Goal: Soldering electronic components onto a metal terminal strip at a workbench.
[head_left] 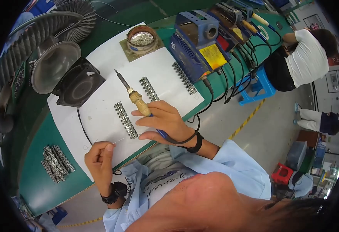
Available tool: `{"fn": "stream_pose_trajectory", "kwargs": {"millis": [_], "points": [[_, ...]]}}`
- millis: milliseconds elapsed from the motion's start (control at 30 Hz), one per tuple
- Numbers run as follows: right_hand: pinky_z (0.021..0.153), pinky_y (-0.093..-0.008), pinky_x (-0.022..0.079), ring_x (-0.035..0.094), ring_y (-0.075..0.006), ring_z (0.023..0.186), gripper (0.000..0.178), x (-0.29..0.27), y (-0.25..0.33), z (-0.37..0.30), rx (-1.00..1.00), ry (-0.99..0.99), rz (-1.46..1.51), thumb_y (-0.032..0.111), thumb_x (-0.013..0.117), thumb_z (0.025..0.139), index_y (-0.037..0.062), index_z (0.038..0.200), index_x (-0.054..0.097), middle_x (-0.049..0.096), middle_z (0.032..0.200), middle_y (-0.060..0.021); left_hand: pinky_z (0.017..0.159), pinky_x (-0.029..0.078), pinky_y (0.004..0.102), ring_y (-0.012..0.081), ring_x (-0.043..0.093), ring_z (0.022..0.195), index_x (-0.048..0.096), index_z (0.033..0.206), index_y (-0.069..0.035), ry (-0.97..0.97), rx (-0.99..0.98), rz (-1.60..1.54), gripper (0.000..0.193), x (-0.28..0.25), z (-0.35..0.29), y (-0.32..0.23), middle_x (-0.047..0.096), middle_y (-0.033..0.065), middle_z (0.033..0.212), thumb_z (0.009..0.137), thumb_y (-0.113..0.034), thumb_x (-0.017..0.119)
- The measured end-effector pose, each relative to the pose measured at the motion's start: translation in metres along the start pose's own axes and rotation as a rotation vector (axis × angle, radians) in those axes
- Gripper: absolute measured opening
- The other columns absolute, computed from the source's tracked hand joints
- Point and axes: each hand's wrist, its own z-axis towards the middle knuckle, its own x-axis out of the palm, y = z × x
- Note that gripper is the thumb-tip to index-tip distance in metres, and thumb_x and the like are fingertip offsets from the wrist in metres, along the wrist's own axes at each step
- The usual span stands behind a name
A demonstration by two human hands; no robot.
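My right hand (pixel 171 123) holds a soldering iron (pixel 139 103) by its tan handle and blue lower end, with the metal tip pointing up and away to the left. The thumb and fingers of my left hand (pixel 100 156) are pinched on a thin strand of solder wire (pixel 119 140), whose end reaches toward a strip of small metal parts (pixel 126 120). That strip lies on the white paper (pixel 100 123) just left of my right hand, below the iron. A second strip (pixel 149 89) lies beyond my right hand's fingers, partly hidden by them.
A third strip (pixel 183 78) lies beside a blue soldering station (pixel 194 46). A round tin (pixel 141 38) stands at the back. To the left are a black fan (pixel 80 83) and an extraction hood (pixel 55 67). Piled strips (pixel 57 163) sit on the green mat. A seated person (pixel 304 58) is at right.
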Motion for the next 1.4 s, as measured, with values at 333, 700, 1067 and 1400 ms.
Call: {"fn": "stream_pose_trajectory", "kwargs": {"millis": [333,700,1067,1400], "points": [[0.059,-0.0296,0.043,0.056,-0.0203,0.073,0.024,0.027,0.005,-0.004,-0.130,0.095,-0.020,0.010,0.070,0.064,0.0116,0.088,0.066,0.055,0.076,-0.0022,0.047,0.020,0.0201,0.0011,0.027,0.053,0.060,0.084,0.003,0.220,0.072,0.060,0.009,0.015,0.008,-0.009,0.043,-0.0061,0.059,0.087,-0.005,0.063],[0.050,-0.0290,0.041,0.052,-0.0192,0.067,0.020,0.021,0.028,-0.009,-0.124,0.136,-0.053,0.008,0.065,0.064,0.0102,0.084,0.065,0.046,0.069,-0.0032,0.047,0.018,0.0208,0.0015,0.025,0.054,0.062,0.079,0.001,0.160,-0.049,-0.033,0.007,-0.015,-0.019,-0.016,0.037,-0.0067,0.056,0.084,-0.004,0.065],[0.052,-0.0304,0.043,0.055,-0.0244,0.060,0.032,0.221,0.027,-0.048,0.002,0.090,-0.041,-0.007,0.071,0.054,0.0057,0.083,0.065,0.059,0.068,-0.0079,0.046,0.028,0.0221,0.0070,0.035,0.051,0.060,0.085,0.003,0.063,0.285,0.223,0.007,-0.129,0.003,0.143,0.050,0.0036,0.058,0.083,-0.003,0.064],[0.058,-0.0296,0.045,0.056,-0.0259,0.068,0.033,0.248,-0.009,-0.060,0.153,0.049,-0.088,-0.008,0.075,0.063,0.0053,0.088,0.058,0.065,0.082,-0.0128,0.044,0.017,0.0186,-0.0026,0.026,0.049,0.059,0.081,0.000,-0.191,0.011,-0.066,0.006,-0.151,0.019,0.218,0.040,-0.0083,0.056,0.086,-0.002,0.063]]}}
